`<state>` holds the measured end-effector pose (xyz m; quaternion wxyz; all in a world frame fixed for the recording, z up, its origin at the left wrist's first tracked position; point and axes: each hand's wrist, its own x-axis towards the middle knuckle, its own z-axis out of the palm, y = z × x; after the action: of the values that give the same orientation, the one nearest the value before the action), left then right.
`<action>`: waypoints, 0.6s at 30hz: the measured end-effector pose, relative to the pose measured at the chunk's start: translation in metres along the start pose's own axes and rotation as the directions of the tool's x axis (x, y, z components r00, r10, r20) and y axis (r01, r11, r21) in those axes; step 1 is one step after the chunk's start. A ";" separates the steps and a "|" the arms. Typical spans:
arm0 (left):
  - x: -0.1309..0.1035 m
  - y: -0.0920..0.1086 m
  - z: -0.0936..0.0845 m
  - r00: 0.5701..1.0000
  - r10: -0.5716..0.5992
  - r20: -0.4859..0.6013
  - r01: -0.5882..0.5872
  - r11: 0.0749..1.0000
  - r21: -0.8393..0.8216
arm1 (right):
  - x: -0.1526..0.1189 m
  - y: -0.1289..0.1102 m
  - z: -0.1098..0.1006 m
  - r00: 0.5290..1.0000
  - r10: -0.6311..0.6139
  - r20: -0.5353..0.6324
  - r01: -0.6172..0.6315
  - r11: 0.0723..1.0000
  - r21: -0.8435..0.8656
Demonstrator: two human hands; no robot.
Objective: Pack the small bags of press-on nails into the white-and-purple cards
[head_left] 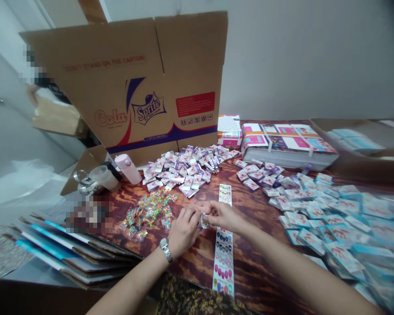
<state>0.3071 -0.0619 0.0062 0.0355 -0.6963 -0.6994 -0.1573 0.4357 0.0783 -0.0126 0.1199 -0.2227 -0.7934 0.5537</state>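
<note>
My left hand (184,229), with a metal watch on its wrist, closes around a small printed carton (204,221) at the middle of the table. From the other side my right hand (222,215) pinches the same carton at its end; the fingers hide much of it. Under my right forearm runs a long strip of nail-design stickers (223,258). Left of my hands lies a heap of small clear packets with colourful candy-like pieces (151,210). Beyond them spreads a pile of small purple-and-white cartons (187,168).
A large cardboard carton (144,100) stands at the back, beside a pink bottle (128,168). Blue-and-white small boxes (338,218) cover the right side. A strapped bundle of printed card (285,144) lies behind. Folded cardboard sheets (68,251) stack at left. Another person (49,87) holds a box.
</note>
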 end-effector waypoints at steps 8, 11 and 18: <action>-0.002 0.005 0.008 0.999 -0.023 -0.032 0.024 1.000 0.019 | -0.014 -0.002 0.003 0.997 -0.057 -0.057 0.059 0.998 0.029; -0.003 0.010 0.014 0.998 0.008 -0.056 -0.002 0.994 0.107 | -0.016 -0.012 0.003 0.994 -0.098 -0.055 0.096 0.994 -0.044; -0.005 0.010 0.019 0.995 0.039 -0.097 -0.032 0.996 0.078 | -0.020 -0.027 0.016 0.985 -0.084 -0.148 0.062 0.987 -0.147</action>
<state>0.3204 -0.0614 -0.0112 0.0992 -0.6982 -0.6899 -0.1638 0.4405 0.0474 0.0076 0.1847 -0.2435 -0.8268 0.4722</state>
